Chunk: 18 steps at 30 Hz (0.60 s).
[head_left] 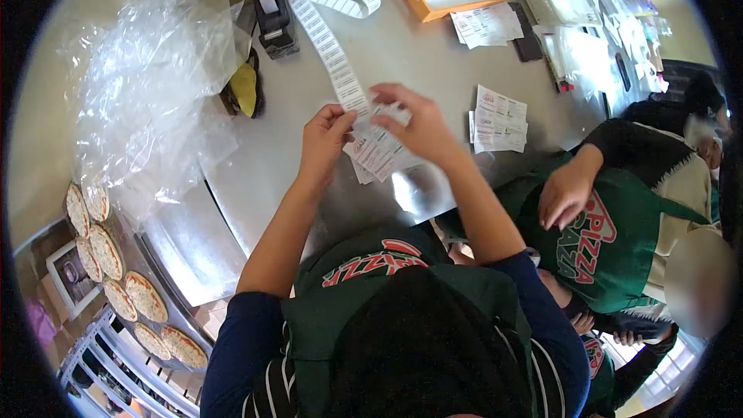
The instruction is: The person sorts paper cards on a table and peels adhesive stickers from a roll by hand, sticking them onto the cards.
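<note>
Over the steel table, my left hand (323,138) pinches the lower end of a long strip of printed labels (329,50). The strip runs up the table and loops back near a black label dispenser (276,27). My right hand (419,125) hovers just right of the strip's end, thumb and fingers curved and apart. Whether a small label sticks to its fingertips I cannot tell. Below and between both hands lies a small fanned pile of printed paper slips (377,156), partly covered by the hands.
A second stack of printed slips (499,120) lies to the right, with more by an orange tray (452,11). Clear plastic bags (155,70) fill the left side. Several pizzas (145,296) lie at lower left. A co-worker in a green apron (584,244) stands at right.
</note>
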### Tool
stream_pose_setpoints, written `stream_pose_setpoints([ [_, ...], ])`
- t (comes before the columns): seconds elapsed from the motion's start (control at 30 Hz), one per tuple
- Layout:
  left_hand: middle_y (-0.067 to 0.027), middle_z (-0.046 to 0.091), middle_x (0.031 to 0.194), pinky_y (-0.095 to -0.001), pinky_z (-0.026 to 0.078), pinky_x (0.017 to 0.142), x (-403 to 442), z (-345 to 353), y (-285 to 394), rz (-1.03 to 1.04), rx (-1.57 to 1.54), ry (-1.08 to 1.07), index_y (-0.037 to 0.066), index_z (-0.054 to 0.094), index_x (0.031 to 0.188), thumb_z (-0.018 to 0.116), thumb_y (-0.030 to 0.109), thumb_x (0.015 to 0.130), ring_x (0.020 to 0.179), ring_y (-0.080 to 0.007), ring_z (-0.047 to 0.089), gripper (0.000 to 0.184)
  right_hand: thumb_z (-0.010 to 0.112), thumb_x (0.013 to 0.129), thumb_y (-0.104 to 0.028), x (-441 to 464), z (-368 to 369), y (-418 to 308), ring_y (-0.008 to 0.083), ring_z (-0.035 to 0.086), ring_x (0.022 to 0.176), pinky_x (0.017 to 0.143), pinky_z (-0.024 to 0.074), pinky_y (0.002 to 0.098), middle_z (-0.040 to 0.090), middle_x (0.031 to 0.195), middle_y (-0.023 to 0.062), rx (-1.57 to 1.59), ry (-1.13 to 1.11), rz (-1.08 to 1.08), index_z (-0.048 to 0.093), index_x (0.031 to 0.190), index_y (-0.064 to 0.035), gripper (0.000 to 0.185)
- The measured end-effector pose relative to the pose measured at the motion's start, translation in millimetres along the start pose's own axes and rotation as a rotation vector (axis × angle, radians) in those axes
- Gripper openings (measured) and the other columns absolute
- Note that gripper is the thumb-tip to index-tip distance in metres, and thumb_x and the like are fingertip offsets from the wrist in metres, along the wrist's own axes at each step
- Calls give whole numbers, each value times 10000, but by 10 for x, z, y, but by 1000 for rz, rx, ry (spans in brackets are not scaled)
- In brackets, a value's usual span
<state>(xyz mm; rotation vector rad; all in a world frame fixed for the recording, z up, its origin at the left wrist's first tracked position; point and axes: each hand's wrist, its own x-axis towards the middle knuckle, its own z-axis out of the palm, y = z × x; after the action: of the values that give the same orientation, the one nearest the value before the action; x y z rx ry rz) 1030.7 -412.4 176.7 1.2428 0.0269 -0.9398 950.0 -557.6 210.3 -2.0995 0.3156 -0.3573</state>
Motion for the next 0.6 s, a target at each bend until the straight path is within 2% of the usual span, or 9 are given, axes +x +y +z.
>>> stream_pose_setpoints([
  [0.07,21,541,749,-199,384,588,-37,10,-25,8,14,-43,77,533,859,569,163,805,657,-50,479,108,620,696,-42,-124,116,-147,243,577,768,648,467,299,575,890,115,-10,-54,132,567,961,-80,273],
  [0.1,24,542,747,-199,377,592,-82,79,28,-28,-6,-22,84,532,856,567,173,809,650,-47,476,106,620,696,-42,-149,119,-145,243,577,768,648,467,299,575,890,115,-9,-55,132,567,961,-80,273],
  [0.17,27,544,745,-198,371,595,-133,114,66,-66,-27,3,91,531,853,564,184,813,644,-43,473,106,625,673,-31,-195,127,-136,251,575,693,603,465,312,569,803,95,-40,28,23,582,910,-82,246],
  [0.3,27,546,740,-194,358,596,-115,105,11,-80,4,-23,101,526,844,562,207,817,644,-44,478,115,633,654,-25,-277,66,-161,258,568,666,589,466,325,564,770,82,-159,-3,-30,596,837,-73,193],
  [0.37,24,547,740,-192,357,593,-136,125,-38,-51,35,-23,102,526,844,562,210,818,646,-46,481,117,644,638,-31,-319,62,-132,259,567,675,581,465,329,565,772,71,-210,93,-93,601,773,-71,147],
  [0.5,0,551,744,-202,372,598,-170,176,-79,-55,18,25,75,526,850,547,197,830,648,-67,492,126,669,620,0,-414,16,-103,228,556,639,571,445,307,556,768,76,-289,84,-140,619,784,-48,177],
  [0.6,-20,558,753,-213,387,595,-99,132,-154,-20,39,87,46,522,859,537,185,836,661,-79,506,141,683,601,-10,-385,-27,-45,229,554,656,577,447,313,550,776,72,-203,104,-157,615,760,-47,177],
])
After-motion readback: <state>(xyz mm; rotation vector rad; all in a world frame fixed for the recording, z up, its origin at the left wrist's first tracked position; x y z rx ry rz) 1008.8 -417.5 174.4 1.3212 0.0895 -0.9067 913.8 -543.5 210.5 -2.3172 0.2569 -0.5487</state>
